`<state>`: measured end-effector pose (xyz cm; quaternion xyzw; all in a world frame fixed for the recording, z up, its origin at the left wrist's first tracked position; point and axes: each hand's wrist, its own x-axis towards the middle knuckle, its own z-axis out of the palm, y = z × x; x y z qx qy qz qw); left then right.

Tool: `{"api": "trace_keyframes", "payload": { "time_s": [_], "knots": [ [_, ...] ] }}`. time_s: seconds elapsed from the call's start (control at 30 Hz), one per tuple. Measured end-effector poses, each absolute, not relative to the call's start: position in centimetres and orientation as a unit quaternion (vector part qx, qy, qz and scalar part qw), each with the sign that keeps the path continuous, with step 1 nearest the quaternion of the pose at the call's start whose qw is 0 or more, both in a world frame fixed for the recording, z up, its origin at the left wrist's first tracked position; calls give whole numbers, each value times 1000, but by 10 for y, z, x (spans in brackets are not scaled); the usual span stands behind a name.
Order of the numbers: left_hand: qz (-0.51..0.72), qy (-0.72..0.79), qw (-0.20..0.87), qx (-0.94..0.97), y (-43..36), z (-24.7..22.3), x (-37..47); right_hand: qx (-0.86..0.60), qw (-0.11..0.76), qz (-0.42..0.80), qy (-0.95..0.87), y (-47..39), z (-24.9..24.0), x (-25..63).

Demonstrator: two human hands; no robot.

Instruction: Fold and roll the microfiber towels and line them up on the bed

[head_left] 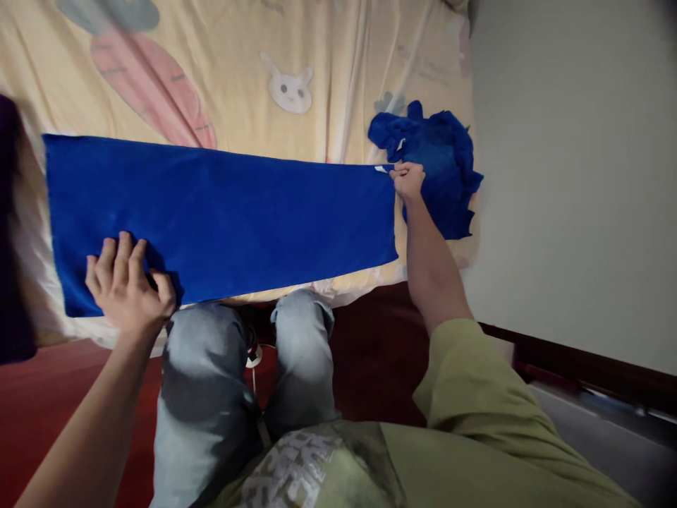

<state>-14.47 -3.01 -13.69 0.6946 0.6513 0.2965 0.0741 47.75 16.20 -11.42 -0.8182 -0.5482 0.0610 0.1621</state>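
Observation:
A long blue cloth (pixel 238 212), possibly a folded towel, lies flat along the near edge of the bed. On its left end my left hand (pixel 130 286) rests palm down with the fingers spread. My right hand (pixel 408 180) pinches the far right corner of the cloth, where a small white tag (pixel 381 169) shows. Just beyond my right hand sits a crumpled heap of blue cloth (pixel 444 162); my wrist and hand cover a little of its near side.
The bed has a cream sheet (pixel 238 70) printed with a carrot and a rabbit. Dark purple fabric (pixel 13 247) lies at the left edge. A pale wall (pixel 571 176) borders the bed on the right. Below are my knees in jeans (pixel 206 367) and a red floor (pixel 375 353).

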Motion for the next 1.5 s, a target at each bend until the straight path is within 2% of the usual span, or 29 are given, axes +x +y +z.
{"api": "trace_keyframes", "payload": {
  "time_s": [0.1, 0.2, 0.3, 0.4, 0.53, 0.67, 0.8, 0.9, 1.0, 1.1, 1.2, 1.37, 1.5],
  "knots": [
    [298, 648, 64, 698, -30, -137, -144, -861, 164, -22, -482, 144, -129, 444],
    [291, 648, 61, 701, -30, -137, -144, -837, 161, -90, -515, 114, -147, 407],
    [276, 650, 71, 705, -30, -137, -145, -798, 111, -48, -590, 96, -154, 396],
    [265, 657, 84, 701, -30, -138, -147, -805, 57, 9, -590, 100, -148, 405],
    [259, 661, 101, 697, -30, -139, -149, -797, 43, 5, -603, 89, -140, 396],
    [254, 655, 114, 703, -30, -141, -151, -769, 26, 0, -638, 22, -140, 374],
    [256, 648, 102, 710, -31, -145, -154, -795, 19, 29, -606, -36, -138, 389],
    [263, 645, 109, 709, -32, -145, -154, -810, 35, 51, -583, -46, -131, 400],
    [276, 652, 127, 694, -30, -137, -149, -838, 68, 49, -539, -52, -121, 375],
    [278, 677, 155, 663, -30, -124, -142, -842, 134, 60, -520, -85, -109, 303],
    [274, 701, 168, 636, -51, -107, -134, -774, 212, 124, -584, -154, -96, 214],
    [246, 703, 191, 640, -168, -69, -113, -722, 285, 192, -600, -254, -83, 137],
    [180, 664, 126, 715, -272, -49, -96, -721, 309, 219, -580, -259, -75, 139]
  ]
}}
